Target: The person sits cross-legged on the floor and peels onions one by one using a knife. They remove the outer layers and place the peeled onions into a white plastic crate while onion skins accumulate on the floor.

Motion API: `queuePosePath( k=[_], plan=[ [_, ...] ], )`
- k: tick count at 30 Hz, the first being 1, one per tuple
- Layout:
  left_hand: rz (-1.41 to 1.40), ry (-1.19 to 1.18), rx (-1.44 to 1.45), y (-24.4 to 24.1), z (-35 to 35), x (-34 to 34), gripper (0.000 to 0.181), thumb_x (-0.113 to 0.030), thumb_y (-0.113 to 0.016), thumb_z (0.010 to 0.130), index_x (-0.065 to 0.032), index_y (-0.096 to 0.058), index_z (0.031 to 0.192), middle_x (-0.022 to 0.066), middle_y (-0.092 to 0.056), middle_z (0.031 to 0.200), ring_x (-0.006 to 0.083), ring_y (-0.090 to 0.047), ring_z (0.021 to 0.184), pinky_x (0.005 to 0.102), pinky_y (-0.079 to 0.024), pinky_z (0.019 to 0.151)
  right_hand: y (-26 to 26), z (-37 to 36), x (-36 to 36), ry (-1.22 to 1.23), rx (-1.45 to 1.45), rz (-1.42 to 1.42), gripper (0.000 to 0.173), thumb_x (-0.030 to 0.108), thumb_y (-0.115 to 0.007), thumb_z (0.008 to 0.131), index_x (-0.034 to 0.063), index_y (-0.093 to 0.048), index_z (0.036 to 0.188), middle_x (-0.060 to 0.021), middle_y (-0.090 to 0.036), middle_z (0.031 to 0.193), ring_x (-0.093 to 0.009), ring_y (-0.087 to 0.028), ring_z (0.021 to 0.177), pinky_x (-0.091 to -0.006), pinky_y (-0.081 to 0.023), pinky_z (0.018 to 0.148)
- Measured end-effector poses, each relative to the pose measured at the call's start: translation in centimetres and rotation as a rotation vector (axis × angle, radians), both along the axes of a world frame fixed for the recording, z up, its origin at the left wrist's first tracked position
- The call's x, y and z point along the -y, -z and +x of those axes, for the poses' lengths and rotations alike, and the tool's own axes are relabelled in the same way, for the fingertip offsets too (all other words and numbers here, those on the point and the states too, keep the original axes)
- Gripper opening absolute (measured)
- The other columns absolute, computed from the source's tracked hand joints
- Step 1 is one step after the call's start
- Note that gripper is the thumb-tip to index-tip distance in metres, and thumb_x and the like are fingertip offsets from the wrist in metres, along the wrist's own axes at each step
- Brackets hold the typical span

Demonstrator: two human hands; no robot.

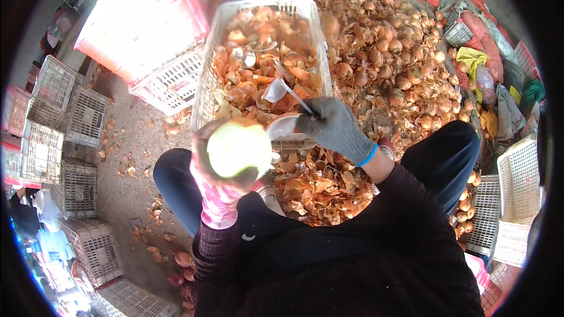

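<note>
My left hand (222, 180), in a glove with a pink patterned cuff, holds a pale, overexposed onion (240, 147) near the front left corner of a white plastic crate (327, 75). My right hand (337, 127) wears a grey knit glove with a blue edge. It grips the dark handle of a small knife (299, 99), whose blade slants up and left over the crate. A piece of onion layer (282, 127) lies between the two hands. Loose onion skins (251, 90) and some white pieces fill much of the crate.
A heap of unpeeled onions (383, 57) spreads beyond the crate to the right. More skins (321, 185) cover the floor between my legs. Red and white crates (172, 79) stand at the upper left, and stacked crates (86, 116) line the left. Sacks (484, 48) lie at the far right.
</note>
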State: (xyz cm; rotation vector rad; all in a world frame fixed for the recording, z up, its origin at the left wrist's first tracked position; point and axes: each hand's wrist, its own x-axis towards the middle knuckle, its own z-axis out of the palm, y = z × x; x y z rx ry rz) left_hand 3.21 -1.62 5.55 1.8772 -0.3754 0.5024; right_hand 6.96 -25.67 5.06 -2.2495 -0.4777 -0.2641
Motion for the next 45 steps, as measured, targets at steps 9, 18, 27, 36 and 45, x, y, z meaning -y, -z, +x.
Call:
queuePosePath(
  k=[9, 18, 27, 36, 45],
  plan=[
    [-0.914, 0.529, -0.656, 2.2, 0.3, -0.7, 0.099, -0.054, -0.077, 0.065, 0.0071, -0.043, 0.136, 0.0176, -0.059, 0.122, 0.0282, -0.064, 0.105, 0.0378, -0.053, 0.095, 0.3, 1.9, 0.3, -0.184, -0.482, 0.515, 0.032, 0.023, -0.071, 0.091, 0.0009, -0.065, 0.113, -0.0026, -0.068, 0.085, -0.008, -0.061, 0.068, -0.0235, -0.05, 0.06],
    [-1.02, 0.594, -0.774, 0.4, -0.1, 0.0, 0.093, -0.032, -0.081, 0.056, 0.0034, -0.041, 0.133, 0.0179, -0.061, 0.116, 0.0303, -0.065, 0.105, 0.0396, -0.055, 0.092, -3.2, -0.5, -1.0, -0.422, -0.04, 0.127, 0.048, 0.03, -0.078, 0.083, 0.0034, -0.064, 0.121, -0.0096, -0.067, 0.083, -0.019, -0.062, 0.066, -0.0311, -0.049, 0.059],
    [-0.299, 0.573, -0.667, 0.5, 0.9, -0.8, 0.092, -0.034, -0.084, 0.044, -0.0009, -0.048, 0.122, 0.0113, -0.063, 0.111, 0.0208, -0.063, 0.102, 0.0346, -0.049, 0.093, -3.0, -1.4, -1.3, -0.45, -0.201, -0.06, 0.054, 0.036, -0.076, 0.068, 0.0056, -0.067, 0.112, -0.0142, -0.061, 0.079, -0.034, -0.061, 0.073, -0.0429, -0.05, 0.07],
    [-0.288, 0.646, -0.565, 1.9, 1.3, -1.4, 0.096, -0.042, -0.086, 0.043, 0.0002, -0.049, 0.121, 0.0105, -0.062, 0.111, 0.0207, -0.062, 0.103, 0.0336, -0.048, 0.091, -3.2, -2.8, -2.4, -0.367, -0.112, 0.117, 0.052, 0.026, -0.071, 0.073, 0.0075, -0.063, 0.121, -0.014, -0.067, 0.088, -0.029, -0.066, 0.075, -0.0373, -0.053, 0.07],
    [-0.681, 0.65, -0.674, 1.7, 1.1, -0.3, 0.094, -0.053, -0.087, 0.057, -0.0003, -0.05, 0.126, 0.011, -0.061, 0.114, 0.0236, -0.061, 0.107, 0.0362, -0.049, 0.095, -1.7, -3.9, -2.9, -0.122, -0.09, 0.439, 0.034, 0.007, -0.067, 0.075, 0.0018, -0.071, 0.108, -0.0102, -0.07, 0.083, -0.017, -0.066, 0.067, -0.0304, -0.055, 0.062]
  ],
)
